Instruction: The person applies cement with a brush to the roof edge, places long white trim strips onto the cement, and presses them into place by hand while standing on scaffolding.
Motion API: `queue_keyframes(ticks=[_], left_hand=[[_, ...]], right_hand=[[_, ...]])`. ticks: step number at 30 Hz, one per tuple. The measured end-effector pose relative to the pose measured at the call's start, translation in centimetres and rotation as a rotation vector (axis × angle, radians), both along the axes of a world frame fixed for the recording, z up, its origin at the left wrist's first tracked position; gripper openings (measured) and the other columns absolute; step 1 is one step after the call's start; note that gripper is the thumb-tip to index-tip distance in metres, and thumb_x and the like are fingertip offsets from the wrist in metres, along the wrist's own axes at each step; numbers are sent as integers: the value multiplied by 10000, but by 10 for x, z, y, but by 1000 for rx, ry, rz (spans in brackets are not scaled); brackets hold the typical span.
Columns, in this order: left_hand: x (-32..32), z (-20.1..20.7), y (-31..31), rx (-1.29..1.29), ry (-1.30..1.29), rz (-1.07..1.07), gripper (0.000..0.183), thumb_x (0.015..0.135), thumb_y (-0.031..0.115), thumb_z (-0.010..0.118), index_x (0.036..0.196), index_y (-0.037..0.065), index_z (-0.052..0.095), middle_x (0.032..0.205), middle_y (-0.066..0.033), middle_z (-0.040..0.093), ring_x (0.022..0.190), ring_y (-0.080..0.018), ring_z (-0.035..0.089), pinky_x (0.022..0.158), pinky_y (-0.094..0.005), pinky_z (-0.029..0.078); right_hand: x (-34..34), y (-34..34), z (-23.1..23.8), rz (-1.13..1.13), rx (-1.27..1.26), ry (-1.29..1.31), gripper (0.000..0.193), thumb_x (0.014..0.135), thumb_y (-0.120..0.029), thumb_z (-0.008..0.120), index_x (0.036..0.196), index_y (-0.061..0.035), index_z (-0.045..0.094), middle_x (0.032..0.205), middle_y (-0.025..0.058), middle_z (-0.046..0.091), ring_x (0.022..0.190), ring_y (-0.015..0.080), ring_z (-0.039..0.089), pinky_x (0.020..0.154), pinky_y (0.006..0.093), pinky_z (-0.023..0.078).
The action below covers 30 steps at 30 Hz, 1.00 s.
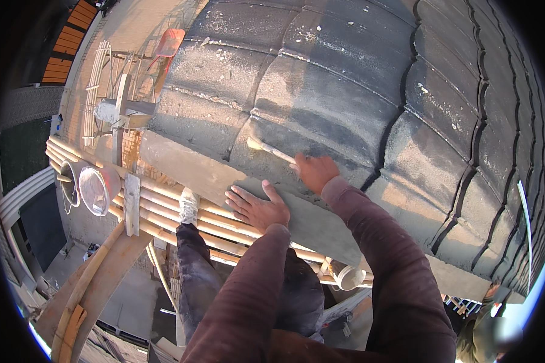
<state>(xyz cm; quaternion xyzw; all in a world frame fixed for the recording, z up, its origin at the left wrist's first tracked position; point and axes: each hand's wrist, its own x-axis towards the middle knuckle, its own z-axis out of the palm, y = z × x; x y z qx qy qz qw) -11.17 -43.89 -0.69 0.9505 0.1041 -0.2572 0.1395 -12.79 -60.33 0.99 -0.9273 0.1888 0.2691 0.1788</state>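
My right hand (315,173) is closed round the handle of a brush (275,150). The brush's pale bristles touch the dusty grey roof tiles (321,91) close to their lower edge. Fingers spread, my left hand (259,206) lies on the smooth concrete fascia (188,163) just below the tiles. Both hands are bare, with dark sleeves down to the wrists. White crumbs and dust are scattered over the tiles.
I stand on a scaffold of bamboo poles (218,227) high above the ground. Two buckets hang or stand at its left, one whitish (97,189). Another white bucket (350,277) is by my right arm. A red wheelbarrow (170,42) stands below. Someone else (481,333) is at lower right.
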Motion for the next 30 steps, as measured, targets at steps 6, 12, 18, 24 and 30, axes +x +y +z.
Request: queue_keyframes(ticks=[6,12,18,24,30], left_hand=[[0,-2,-3,22,-30,-10,871,1032,629,332,1608,-5,173,1685,-206,140,1575,-349,72,1275,-507,58],[-2,-4,-1,44,23,5,891,1022,643,339,1620,14,139,1695,-200,105,1581,-335,46,1276,-502,43],[-4,-5,1,20,-22,0,900,1017,651,345,1615,7,152,1691,-204,118,1578,-339,55,1273,-511,45],[-2,-6,4,-5,5,14,920,1006,643,388,1613,-4,144,1693,-213,98,1578,-359,40,1272,-516,26],[-2,-8,7,-15,-4,17,919,1000,648,390,1608,-7,177,1692,-216,112,1577,-362,61,1266,-537,37]], right_hand=[[-39,2,7,2,-111,-122,273,1019,-375,563,1017,-103,591,746,135,705,699,385,697,709,482,550],[-37,-29,52,-27,-82,4,290,998,-349,588,1143,-100,622,867,140,723,891,347,710,789,465,554],[-43,-92,160,223,-160,528,168,916,-228,649,944,-98,751,868,114,736,905,328,725,791,442,579],[61,-28,93,599,-73,299,113,850,-131,660,847,-96,766,862,115,749,877,309,743,753,420,587],[146,15,55,604,-8,-143,132,876,-147,640,935,-114,753,899,95,745,942,289,729,783,421,571]])
